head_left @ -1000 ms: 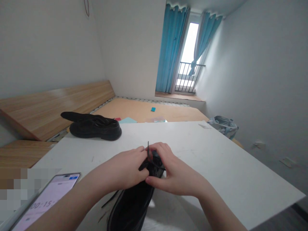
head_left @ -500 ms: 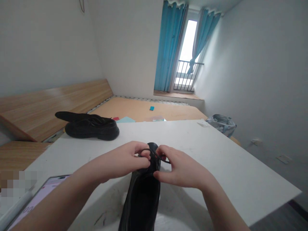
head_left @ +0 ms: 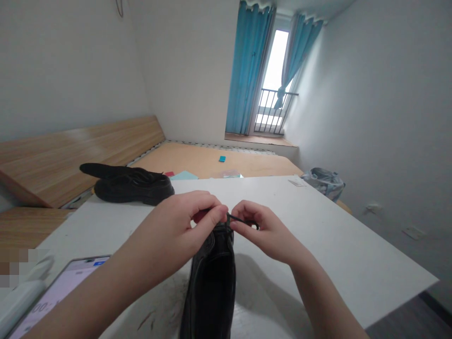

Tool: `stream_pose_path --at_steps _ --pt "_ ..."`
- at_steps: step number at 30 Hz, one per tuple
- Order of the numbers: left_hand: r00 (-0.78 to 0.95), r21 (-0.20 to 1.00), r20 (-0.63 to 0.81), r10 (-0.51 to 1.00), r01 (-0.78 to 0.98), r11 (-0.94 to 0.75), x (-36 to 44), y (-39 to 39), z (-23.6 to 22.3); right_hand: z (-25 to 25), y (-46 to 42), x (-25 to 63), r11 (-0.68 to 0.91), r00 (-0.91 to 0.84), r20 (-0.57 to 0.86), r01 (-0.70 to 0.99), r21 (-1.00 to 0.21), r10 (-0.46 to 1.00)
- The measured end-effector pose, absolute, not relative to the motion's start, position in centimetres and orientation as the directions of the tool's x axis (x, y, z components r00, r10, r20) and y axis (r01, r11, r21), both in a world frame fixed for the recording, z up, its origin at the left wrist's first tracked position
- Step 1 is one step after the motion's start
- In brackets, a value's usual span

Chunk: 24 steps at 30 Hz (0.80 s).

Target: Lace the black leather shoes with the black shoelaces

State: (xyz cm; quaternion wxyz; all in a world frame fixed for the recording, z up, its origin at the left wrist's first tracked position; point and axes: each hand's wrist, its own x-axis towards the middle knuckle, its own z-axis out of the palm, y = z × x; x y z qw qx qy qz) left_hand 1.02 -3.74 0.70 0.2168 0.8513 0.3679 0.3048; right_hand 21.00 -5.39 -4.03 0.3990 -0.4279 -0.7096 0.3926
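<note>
A black shoe point(head_left: 212, 287) lies lengthwise on the white table point(head_left: 318, 245), its toe pointing away from me. Above its lacing, my left hand point(head_left: 183, 226) pinches one end of the black shoelace point(head_left: 237, 219) between thumb and fingers. My right hand point(head_left: 261, 230) pinches the other part of the lace, which runs taut between both hands. A second black shoe point(head_left: 130, 183) rests on its sole at the table's far left corner.
A phone point(head_left: 60, 296) with a lit screen lies at the near left edge. Beyond the table are a wooden bed frame point(head_left: 70, 155), a bare bed board point(head_left: 219, 162) with small coloured items, blue curtains point(head_left: 247, 70) and a bag point(head_left: 323, 181) at the right.
Both hands have lifted from the shoe's throat and drawn the lace up and apart. The shoe has turned straighter, toe pointing away.
</note>
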Motion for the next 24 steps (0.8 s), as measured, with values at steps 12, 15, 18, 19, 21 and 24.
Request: stream_pose_path --at_steps 12,15,18,19,21,24 --pt "0.747 0.734 0.144 0.649 0.36 -0.576 0.0 -5.8 2.7 -3.7 -5.8 21.0 0.343 -0.365 0.205 0.369 -0.864 0.908" --pt "0.791 0.71 -0.006 0.611 0.434 -0.555 -0.2 -5.9 2.5 -4.4 -5.0 21.0 0.279 -0.317 0.089 0.631 -0.724 0.944" --pt "0.674 0.487 -0.003 0.739 0.646 -0.587 0.0 -4.7 1.1 -4.9 -4.7 21.1 0.252 -0.361 -0.005 0.661 -0.707 0.933" --pt "0.641 0.406 0.01 0.767 0.699 -0.589 0.2 -4.2 0.5 -5.0 -4.7 21.2 0.234 -0.365 -0.031 0.658 -0.716 0.931" --pt "0.638 0.354 0.05 0.769 0.708 -0.611 0.6 -3.3 -0.9 -5.1 -4.8 21.6 0.197 -0.375 -0.087 0.655 -0.729 0.923" --pt "0.685 0.373 0.043 0.727 0.665 -0.648 1.3 -2.4 -2.6 -5.1 -4.8 22.0 0.193 -0.422 -0.134 0.644 -0.74 0.897"
